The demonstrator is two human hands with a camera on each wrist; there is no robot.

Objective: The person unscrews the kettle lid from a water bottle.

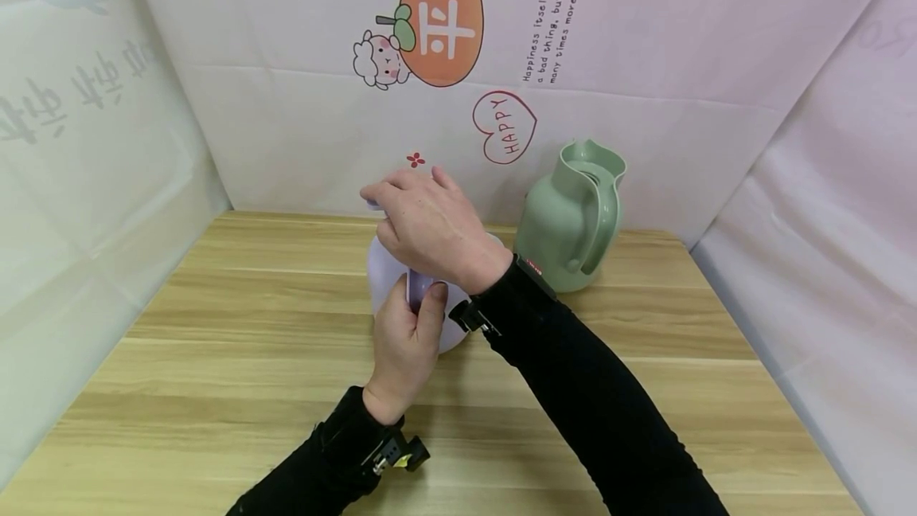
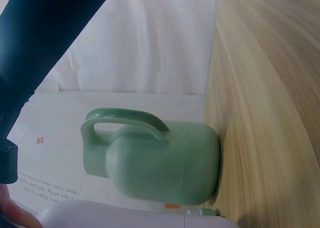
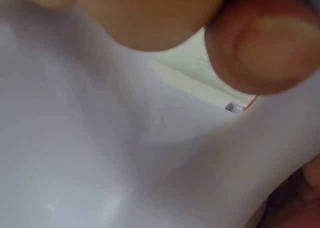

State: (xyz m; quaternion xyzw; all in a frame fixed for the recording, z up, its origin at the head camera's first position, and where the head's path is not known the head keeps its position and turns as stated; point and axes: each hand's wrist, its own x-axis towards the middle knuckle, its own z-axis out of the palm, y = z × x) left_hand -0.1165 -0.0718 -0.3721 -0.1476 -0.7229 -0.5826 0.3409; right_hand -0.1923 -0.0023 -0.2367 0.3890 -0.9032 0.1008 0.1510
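With left hand (image 1: 403,345), gripping handle (image 1: 420,291) of lavender jug (image 1: 384,271) in curled fingers, toward twelve o'clock on counter (image 1: 243,341). Resting right hand (image 1: 435,223) over jug's top; cannot tell grip of hidden fingers. Seeing green pitcher (image 1: 552,221) upright, two o'clock from jug.

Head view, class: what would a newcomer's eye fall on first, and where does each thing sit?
The two hands at the centre: the left hand grips the handle of a lilac jug, the right hand covers its top. Then a green jug, standing to the right on the wooden table, and the orange fruit print on the white backdrop above.
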